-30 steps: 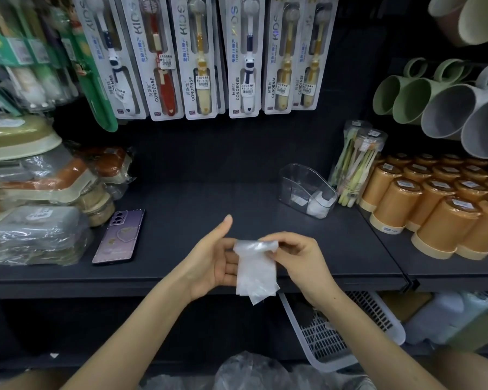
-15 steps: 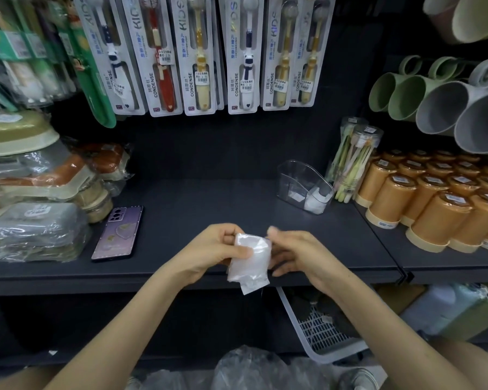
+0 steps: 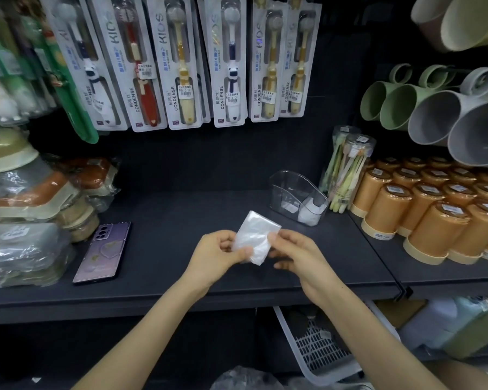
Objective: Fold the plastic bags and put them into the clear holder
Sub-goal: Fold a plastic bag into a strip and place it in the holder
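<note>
Bag folded smaller: crinkly translucent rectangle btwn L hand, R hand.

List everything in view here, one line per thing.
plastic bag: one, clear, folded, front centre
shelf: one, black, centre
clear holder: one, transparent, on the shelf right of centre
folded bags: count unclear, white, inside the holder
phone: one, purple, on the shelf's left
toothbrush packs: at least six, white, hanging above
toothbrush tubes: two, clear, right of the holder
canisters: many, orange, at right
mugs: several, green and grey, upper right
wrapped dishes: several, mixed colours, stacked far left
basket: one, white, below the shelf
left hand: one, pinching the bag's left side
right hand: one, pinching the bag's right edge
</note>
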